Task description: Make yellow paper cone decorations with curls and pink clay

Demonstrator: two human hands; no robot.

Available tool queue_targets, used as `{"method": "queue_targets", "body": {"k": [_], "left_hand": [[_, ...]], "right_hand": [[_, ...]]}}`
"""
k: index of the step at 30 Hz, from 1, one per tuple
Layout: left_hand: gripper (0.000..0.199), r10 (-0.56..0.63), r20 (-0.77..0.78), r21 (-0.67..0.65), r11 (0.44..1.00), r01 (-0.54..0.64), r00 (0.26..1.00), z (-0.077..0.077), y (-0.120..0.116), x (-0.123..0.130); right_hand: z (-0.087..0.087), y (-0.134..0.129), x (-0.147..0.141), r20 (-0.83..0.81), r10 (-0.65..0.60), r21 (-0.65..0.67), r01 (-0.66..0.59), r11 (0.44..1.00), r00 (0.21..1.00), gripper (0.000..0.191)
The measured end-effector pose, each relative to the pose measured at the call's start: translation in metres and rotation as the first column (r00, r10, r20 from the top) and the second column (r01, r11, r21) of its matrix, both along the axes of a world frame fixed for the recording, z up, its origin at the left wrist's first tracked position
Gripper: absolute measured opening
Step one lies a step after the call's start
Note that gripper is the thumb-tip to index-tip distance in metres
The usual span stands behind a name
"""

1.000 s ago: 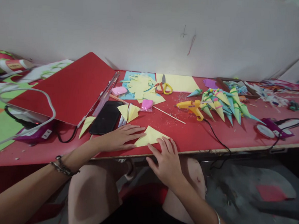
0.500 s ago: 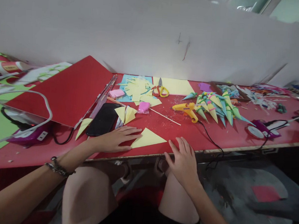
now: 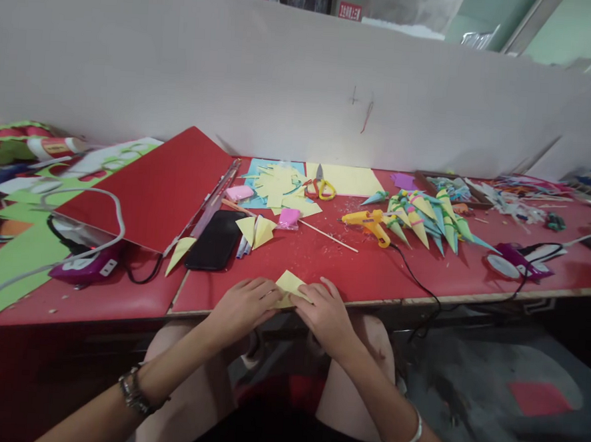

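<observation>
A pale yellow paper sheet (image 3: 290,281) lies at the front edge of the red table, between my two hands. My left hand (image 3: 245,306) has its fingers closed on the sheet's left side. On the other side, my right hand (image 3: 324,311) grips the paper, its fingers bent over it. The hands hide part of the sheet, and its lower edge seems curled or folded. Just beyond lie folded yellow paper pieces (image 3: 257,231) on some pens and a black phone (image 3: 215,240). Another yellow paper cone (image 3: 179,255) rests left of the phone.
A yellow hot glue gun (image 3: 368,223) lies right of centre beside a pile of blue, green and yellow paper cones (image 3: 420,218). Scissors (image 3: 322,186) and paper scraps (image 3: 272,181) lie at the back. Power strips with cords (image 3: 85,265) sit left and right.
Both hands have come together on the yellow paper. My left hand was flat on it and my right hand was apart from it. The camera view has shifted slightly.
</observation>
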State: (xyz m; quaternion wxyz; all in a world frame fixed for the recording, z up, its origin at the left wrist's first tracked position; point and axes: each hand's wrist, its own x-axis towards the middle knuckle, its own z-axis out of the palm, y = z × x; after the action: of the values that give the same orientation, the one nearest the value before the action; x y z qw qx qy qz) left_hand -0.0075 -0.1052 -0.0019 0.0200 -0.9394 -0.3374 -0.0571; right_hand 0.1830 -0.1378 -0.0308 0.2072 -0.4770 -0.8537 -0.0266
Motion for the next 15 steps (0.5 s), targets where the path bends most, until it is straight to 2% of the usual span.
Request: {"method": "queue_targets", "body": {"k": [1, 3, 7, 11, 15], "left_hand": [[0.01, 0.002, -0.002, 0.027, 1.0, -0.002, 1.0, 0.001, 0.0, 0.0], [0.017, 0.015, 0.008, 0.073, 0.997, -0.015, 1.0, 0.005, 0.002, 0.0], [0.021, 0.026, 0.092, 0.179, 0.983, -0.043, 0.995, 0.022, 0.004, 0.004], [0.023, -0.009, 0.123, 0.352, 0.935, -0.035, 0.992, 0.041, 0.006, 0.014], [0.025, -0.041, 0.118, 0.453, 0.892, -0.017, 0.992, 0.05, 0.011, 0.014]], "right_hand": [[0.002, 0.002, -0.001, -0.006, 0.017, 0.004, -0.017, 1.0, 1.0, 0.016], [0.009, 0.006, -0.003, -0.025, 0.032, 0.022, -0.032, 0.999, 0.999, 0.013], [0.033, 0.014, -0.009, -0.101, 0.012, 0.028, -0.009, 1.0, 0.995, 0.016], [0.053, 0.022, -0.014, -0.148, 0.038, -0.102, -0.053, 0.993, 0.988, 0.019], [0.063, 0.028, -0.01, -0.273, 0.083, -0.212, -0.144, 0.967, 0.958, 0.022]]}}
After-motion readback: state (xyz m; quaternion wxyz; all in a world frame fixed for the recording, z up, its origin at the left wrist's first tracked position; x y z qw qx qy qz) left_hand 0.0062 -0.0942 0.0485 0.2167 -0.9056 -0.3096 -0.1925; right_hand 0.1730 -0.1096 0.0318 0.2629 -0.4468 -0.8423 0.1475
